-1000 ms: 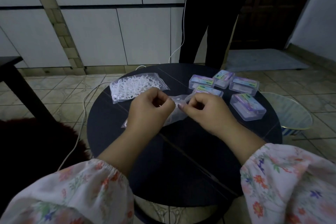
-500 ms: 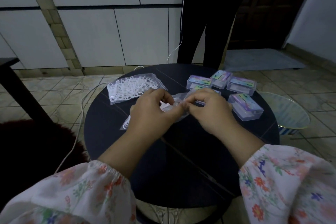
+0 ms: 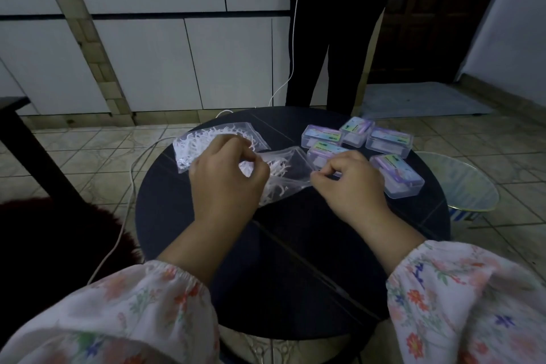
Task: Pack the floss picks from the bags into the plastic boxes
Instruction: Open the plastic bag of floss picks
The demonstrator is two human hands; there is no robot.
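From the head view, the left hand (image 3: 227,177) and right hand (image 3: 348,183) each pinch an edge of a clear plastic bag of white floss picks (image 3: 280,174), stretched between them over the round dark bench (image 3: 295,245). A second clear bag of picks (image 3: 204,139) lies behind the left hand. 5 clear plastic boxes with purple labels (image 3: 387,142) sit closed at the right.

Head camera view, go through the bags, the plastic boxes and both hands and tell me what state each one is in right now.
Near bag: pulled taut between both hands, floss picks inside.
Far bag: lying flat on the table, full of picks, mouth not clear.
Plastic boxes: five, all lids closed.
Left hand: pinches the near bag's edge.
Right hand: pinches the near bag's opposite edge.
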